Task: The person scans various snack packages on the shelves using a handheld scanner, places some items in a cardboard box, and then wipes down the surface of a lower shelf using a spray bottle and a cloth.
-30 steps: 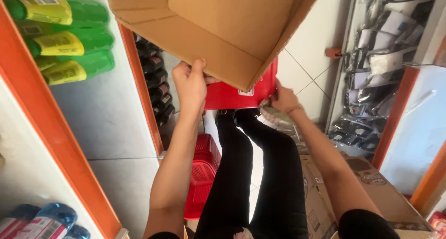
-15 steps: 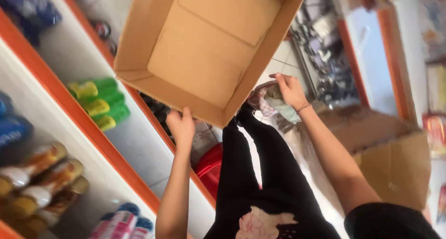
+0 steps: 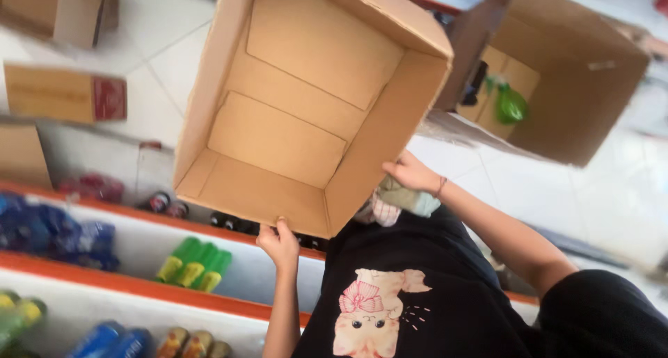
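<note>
Two hands on one empty box [image 3: 299, 114]. Left hand [image 3: 280, 241] grips its near bottom edge from below, green bottles [image 3: 195, 264] on shelf just left. Right hand [image 3: 410, 173] presses the side wall w/ a cloth [image 3: 400, 199] under it. Vs 0.5 s ago box has swung round, opening now faces cam; 2nd box [image 3: 577, 86] now past right hand.

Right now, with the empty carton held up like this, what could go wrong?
1. The left hand grips only the bottom edge of the empty cardboard box, so it might tip or slip.
2. The right hand also pinches a cloth against the box wall, which may weaken that hold.
3. The raised box hides the open box on the floor beyond: possible bump.
</note>
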